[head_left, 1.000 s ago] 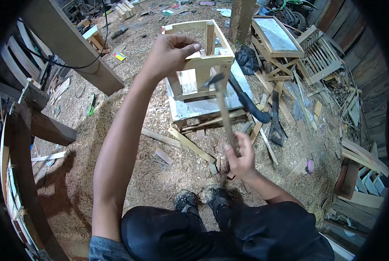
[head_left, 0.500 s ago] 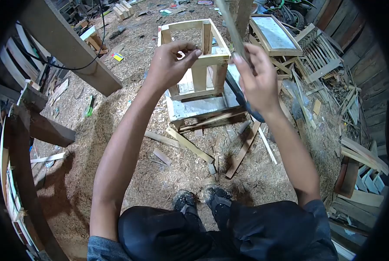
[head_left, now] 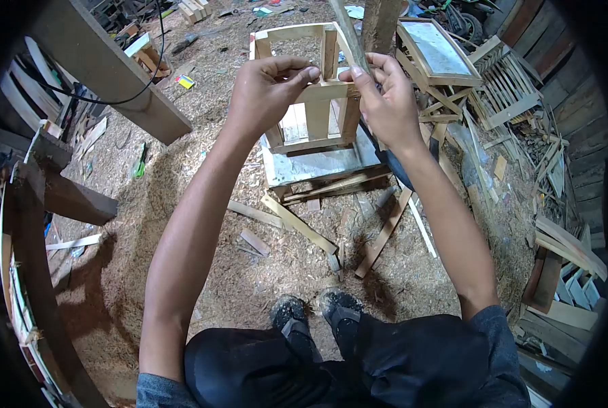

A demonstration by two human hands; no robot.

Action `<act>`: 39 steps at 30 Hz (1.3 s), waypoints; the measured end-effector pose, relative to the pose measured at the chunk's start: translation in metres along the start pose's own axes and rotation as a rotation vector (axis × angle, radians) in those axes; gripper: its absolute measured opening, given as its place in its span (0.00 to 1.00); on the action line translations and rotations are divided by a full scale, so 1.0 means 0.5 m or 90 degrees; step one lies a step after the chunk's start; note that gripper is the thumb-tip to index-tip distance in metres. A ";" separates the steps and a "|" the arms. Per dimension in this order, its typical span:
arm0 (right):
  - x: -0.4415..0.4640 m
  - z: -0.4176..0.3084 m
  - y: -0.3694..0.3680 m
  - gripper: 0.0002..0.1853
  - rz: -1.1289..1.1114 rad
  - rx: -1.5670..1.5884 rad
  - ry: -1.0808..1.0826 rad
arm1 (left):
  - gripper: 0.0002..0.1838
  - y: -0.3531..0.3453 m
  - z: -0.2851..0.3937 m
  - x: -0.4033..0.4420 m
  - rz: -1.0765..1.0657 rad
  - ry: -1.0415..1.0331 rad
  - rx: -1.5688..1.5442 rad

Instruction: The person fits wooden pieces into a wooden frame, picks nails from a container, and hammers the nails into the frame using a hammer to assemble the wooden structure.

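A pale wooden frame [head_left: 311,94] with upright slats stands in front of me on a low, white-topped support [head_left: 283,170]. Over the frame's near top rail is my left hand [head_left: 270,92], thumb and forefinger pinched together. Whatever lies between those fingertips is too small to make out. My right hand [head_left: 390,109] is closed around a greyish stick-like handle [head_left: 347,30], which slants up and away past the frame's right corner. The handle's far end runs out of view at the top. Both hands are close together above the rail.
Loose wooden strips [head_left: 300,224] lie on the shavings-covered floor before my shoes [head_left: 338,306]. A thick post [head_left: 124,75] rises at left, with a hanging black cable [head_left: 162,47]. At right are a framed panel [head_left: 434,49] and a slatted wooden piece [head_left: 504,88].
My right hand has moved slightly left and up, closer to my left hand, with the handle in it. My left hand keeps its pinch over the rail. The view has shifted slightly.
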State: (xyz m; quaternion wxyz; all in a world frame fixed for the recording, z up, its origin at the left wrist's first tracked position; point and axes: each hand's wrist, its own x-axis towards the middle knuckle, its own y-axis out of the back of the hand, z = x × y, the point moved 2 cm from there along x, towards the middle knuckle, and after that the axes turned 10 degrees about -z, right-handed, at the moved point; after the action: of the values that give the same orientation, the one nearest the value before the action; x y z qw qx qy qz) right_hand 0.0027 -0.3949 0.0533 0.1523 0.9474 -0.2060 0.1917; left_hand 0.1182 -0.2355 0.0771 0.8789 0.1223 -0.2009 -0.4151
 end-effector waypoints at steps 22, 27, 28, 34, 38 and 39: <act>-0.010 -0.008 0.005 0.20 -0.016 -0.031 0.002 | 0.12 -0.003 -0.011 0.004 0.031 -0.053 0.052; -0.009 -0.013 0.007 0.19 -0.028 -0.037 -0.019 | 0.11 -0.001 -0.004 0.004 0.013 -0.046 0.073; -0.009 -0.010 0.007 0.18 -0.019 -0.047 -0.038 | 0.10 -0.002 -0.002 0.002 0.011 -0.034 0.085; -0.004 -0.017 0.014 0.18 -0.058 0.005 -0.046 | 0.11 0.007 0.003 -0.003 0.002 -0.009 0.103; 0.014 -0.080 0.058 0.18 -0.152 0.012 -0.178 | 0.08 0.003 0.000 -0.003 -0.017 0.018 0.066; 0.019 -0.118 0.068 0.18 -0.153 0.011 -0.177 | 0.08 0.005 0.002 0.001 -0.026 0.018 0.058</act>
State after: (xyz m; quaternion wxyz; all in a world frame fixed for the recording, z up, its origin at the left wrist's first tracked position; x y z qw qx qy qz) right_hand -0.0225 -0.4058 0.1166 0.1360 0.9839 -0.1087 0.0411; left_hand 0.1198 -0.2346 0.0788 0.8662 0.1722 -0.2048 -0.4219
